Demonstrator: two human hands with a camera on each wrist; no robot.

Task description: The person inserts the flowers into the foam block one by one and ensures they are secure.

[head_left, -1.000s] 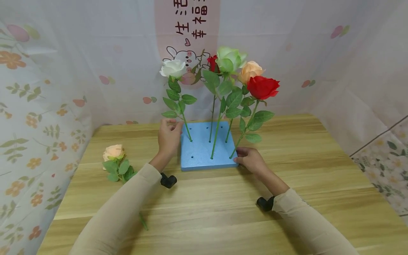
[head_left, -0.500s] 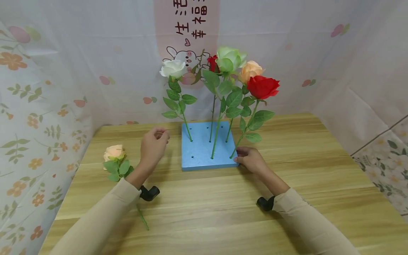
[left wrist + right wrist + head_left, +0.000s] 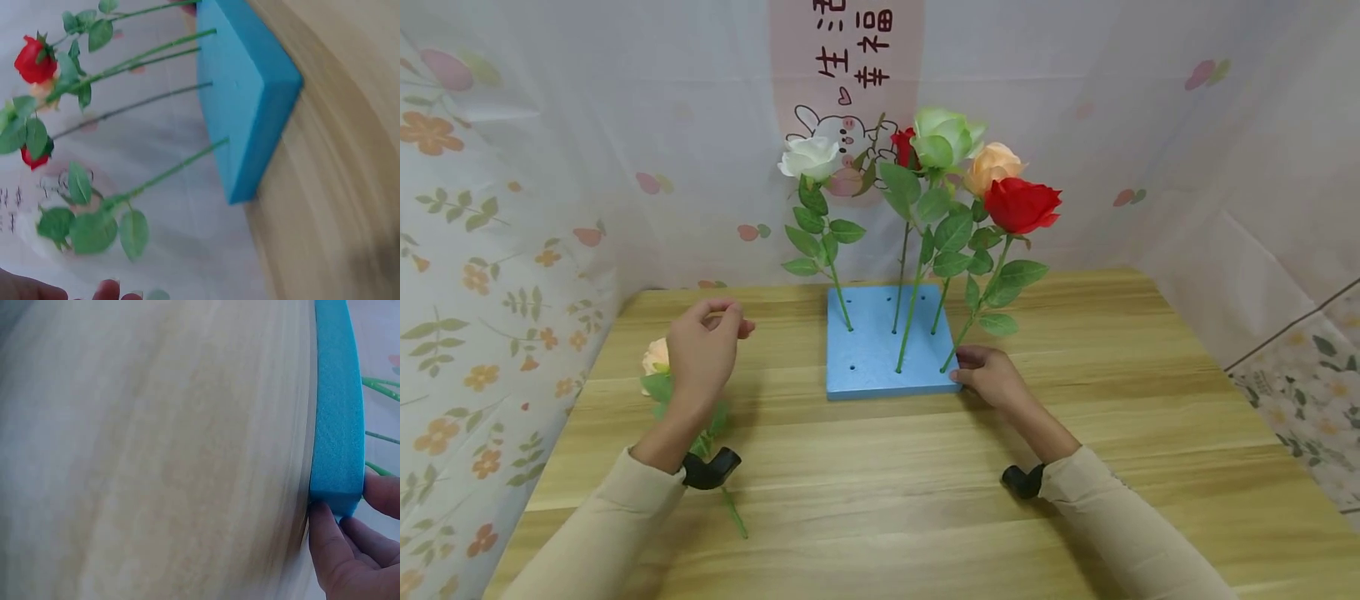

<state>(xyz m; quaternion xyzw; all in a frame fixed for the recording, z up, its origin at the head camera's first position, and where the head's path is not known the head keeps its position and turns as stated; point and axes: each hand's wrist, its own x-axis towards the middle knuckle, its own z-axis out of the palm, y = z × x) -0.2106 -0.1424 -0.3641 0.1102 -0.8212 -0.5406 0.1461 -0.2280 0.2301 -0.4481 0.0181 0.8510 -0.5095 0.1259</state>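
My left hand [image 3: 703, 354] is empty, its fingers loosely bent, above a peach rose [image 3: 656, 357] lying on the table at the left. The hand and wrist partly cover that rose's leaves and stem. With thumb on top and fingers at the side, my right hand [image 3: 992, 379] grips the near right corner of a blue foam board [image 3: 340, 406]. Several artificial roses stand upright in the board's holes: a white rose [image 3: 809, 158], a green rose [image 3: 943, 137], another peach rose [image 3: 994, 169], a large red rose [image 3: 1022, 205] and a smaller red rose [image 3: 904, 148] behind.
Unfilled holes show in the board, including a front left hole [image 3: 852, 367] and several along its back edge. The wooden table [image 3: 880, 492] ends at a printed cloth backdrop [image 3: 700, 167]. Black wrist mounts [image 3: 712, 469] stick out at both cuffs.
My left hand has left the board's left edge and moved left, over the lying peach rose. My right hand has stayed at the board's corner; the standing roses keep their places.
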